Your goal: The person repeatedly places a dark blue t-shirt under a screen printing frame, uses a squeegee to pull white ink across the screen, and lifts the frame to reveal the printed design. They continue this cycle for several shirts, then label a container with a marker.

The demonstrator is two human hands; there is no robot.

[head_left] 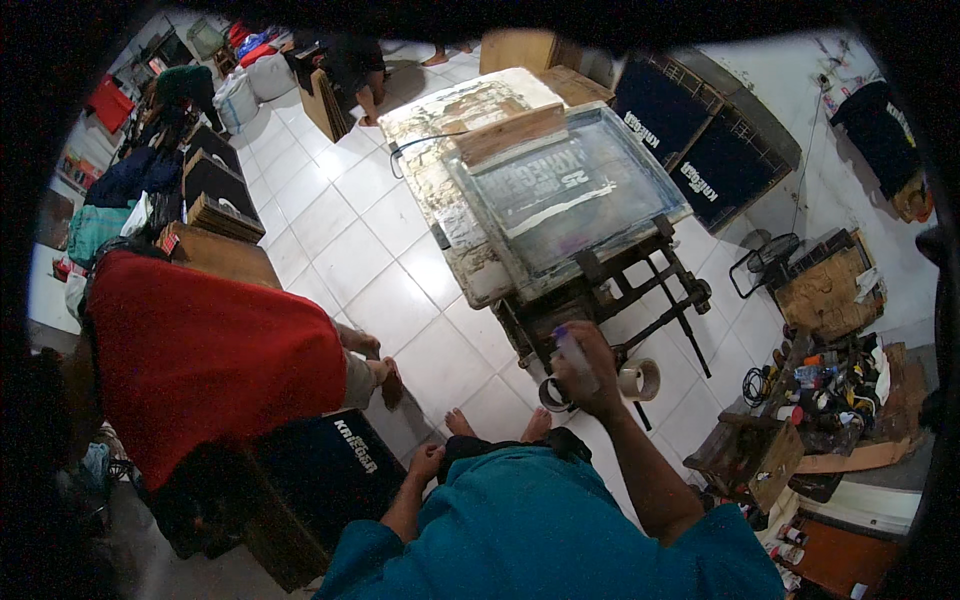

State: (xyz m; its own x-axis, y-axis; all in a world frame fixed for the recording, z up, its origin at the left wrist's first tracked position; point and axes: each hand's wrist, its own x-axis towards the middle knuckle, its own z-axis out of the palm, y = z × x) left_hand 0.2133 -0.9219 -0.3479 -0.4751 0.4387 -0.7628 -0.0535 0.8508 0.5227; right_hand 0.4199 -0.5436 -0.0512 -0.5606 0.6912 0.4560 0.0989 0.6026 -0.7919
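Note:
My right hand (596, 375) is closed around a small translucent bottle (575, 358) with a purple-blue top; motion blurs it. It is above the near end of the printing stand, beside a roll of tape (640, 380). Beyond it, a framed printing screen (560, 200) with a pale stencil rests on the stand. A wooden-handled squeegee (515, 138) lies across the screen's far side, and a whitish streak crosses the mesh. My left hand (427, 462) hangs by my thigh, its fingers curled, with nothing visible in it.
At left, a person in red (210, 350) bends near a dark printed cloth (330, 470) on a board. More dark printed pieces (665, 105) lean at the far right. A fan (770, 255) and a cluttered bench (830, 390) stand at right. White tiles (370, 270) cover the floor.

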